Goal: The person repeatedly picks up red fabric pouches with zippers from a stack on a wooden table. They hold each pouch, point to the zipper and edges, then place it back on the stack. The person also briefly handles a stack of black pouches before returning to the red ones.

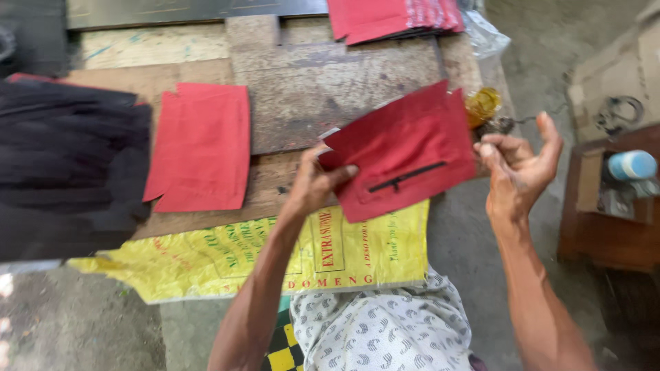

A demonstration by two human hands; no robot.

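The left hand [317, 180] pinches the left edge of a red fabric piece [402, 148] with a short black zipper sewn into it, thumb on top and fingers curled underneath, holding it tilted in the air above the wooden board [330, 89]. Just right of that red piece, the right hand [519, 168] is raised with its fingers loosely bent and partly spread; something small and dark lies at its fingertips, but whether it is gripped cannot be told through the blur. An amber lump [482, 105] shows just past the red piece's upper right corner. Directly below the held piece, a yellow printed sack [227, 257] with red and green lettering lies flat over the board's near edge. Left of the held piece, 1 flat red fabric cutout [201, 148] rests on the board, and farther left sits a heap of black cloth [69, 165]. Above the held piece, at the board's far edge, is a stack of red pieces [392, 17]. The board is worn, stained wood; the floor around it is grey concrete. Right of the held piece stands a brown box [605, 213] holding a pale blue cylinder [632, 165].
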